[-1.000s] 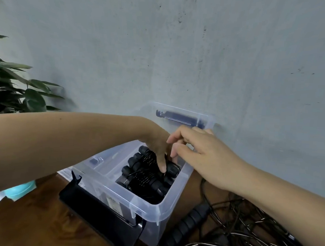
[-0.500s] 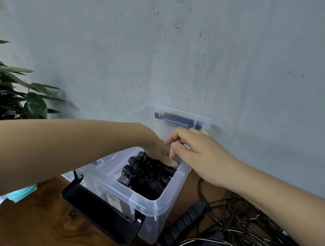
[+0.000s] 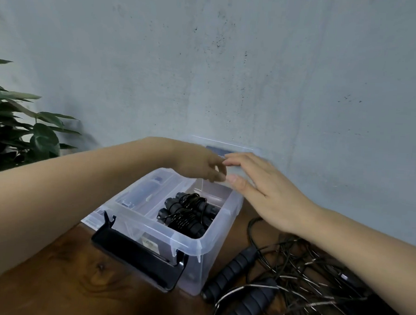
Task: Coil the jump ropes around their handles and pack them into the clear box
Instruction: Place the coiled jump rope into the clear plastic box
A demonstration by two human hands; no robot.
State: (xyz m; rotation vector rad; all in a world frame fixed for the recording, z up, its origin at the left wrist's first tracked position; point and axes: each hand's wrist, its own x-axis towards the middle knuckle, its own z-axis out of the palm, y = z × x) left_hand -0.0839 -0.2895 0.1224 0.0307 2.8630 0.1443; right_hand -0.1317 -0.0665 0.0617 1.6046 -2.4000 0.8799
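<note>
Above clear box (image 3: 197,272): left hand (image 3: 197,160) fingers (image 3: 215,175) loosely curled, right hand (image 3: 270,194) fingers (image 3: 239,158) straight (label (image 3: 149,244) unreadable).

clear box (image 3: 220,218), black coiled ropes (image 3: 187,214), brown wood-grain table (image 3: 63,282)

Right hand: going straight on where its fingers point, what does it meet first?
Probably the left hand: the right hand points left with straight fingers, tips almost touching it, above the clear box. Depth is unclear; if it misses, the raised lid behind is next.

left hand (image 3: 201,164): motion-blurred | loose ropes (image 3: 302,270): cut off bottom edge | plant (image 3: 18,128): cut off left
</note>
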